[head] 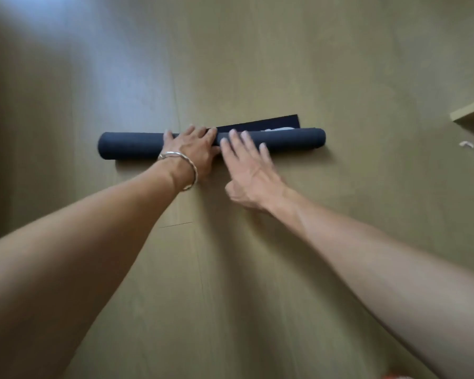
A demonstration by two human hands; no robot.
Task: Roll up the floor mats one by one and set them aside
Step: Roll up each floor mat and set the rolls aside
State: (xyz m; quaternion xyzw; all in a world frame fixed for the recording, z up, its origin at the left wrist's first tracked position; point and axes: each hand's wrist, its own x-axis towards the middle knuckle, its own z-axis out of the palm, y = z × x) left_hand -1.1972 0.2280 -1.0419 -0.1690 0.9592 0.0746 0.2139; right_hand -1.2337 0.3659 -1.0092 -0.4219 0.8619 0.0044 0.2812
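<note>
A dark blue floor mat [132, 144] lies on the wooden floor, rolled almost fully into a long tube running left to right. A short flat flap of it [271, 123] still sticks out behind the roll at the right, with a white mark showing on it. My left hand [195, 149], a silver bangle on its wrist, lies over the middle of the roll with fingers reaching over its top. My right hand [246, 165] is just to the right of it, fingers straight and spread, fingertips touching the roll.
The wooden floor [257, 269] stretches all around the mat. A light wooden edge of furniture [471, 110] shows at the far right, with a small white scrap [465, 144] on the floor near it.
</note>
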